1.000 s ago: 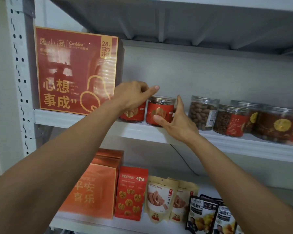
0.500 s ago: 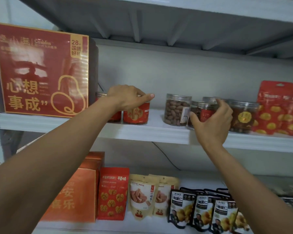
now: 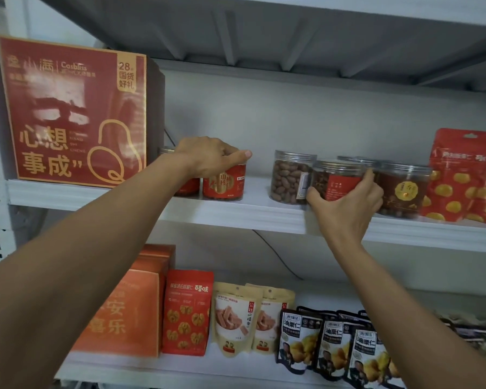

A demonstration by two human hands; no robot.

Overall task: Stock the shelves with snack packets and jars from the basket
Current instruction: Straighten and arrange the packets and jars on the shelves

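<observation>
I find the red-labelled jar (image 3: 338, 183) standing on the middle shelf (image 3: 264, 219), near its front edge. It sits between the clear jar of nuts (image 3: 288, 178) and the dark jar with a gold seal (image 3: 403, 192), touching or almost touching both. The right hand (image 3: 348, 204) grips it from the front, thumb on its left side and fingers curled round the right. I judge this grip serves to square the jar into the row, label outward.

The left hand (image 3: 205, 160) lies over the lid of a red-wrapped jar (image 3: 225, 184) further left, fingers curled down on its top and thumb stretched out to the right. The hold appears to steady that jar or nudge it toward the red gift box (image 3: 73, 108).

Red packets (image 3: 466, 175) lean at the row's right end. Snack pouches (image 3: 236, 318) stand on the shelf below. The basket is not in view, so I cannot tell what stock remains.
</observation>
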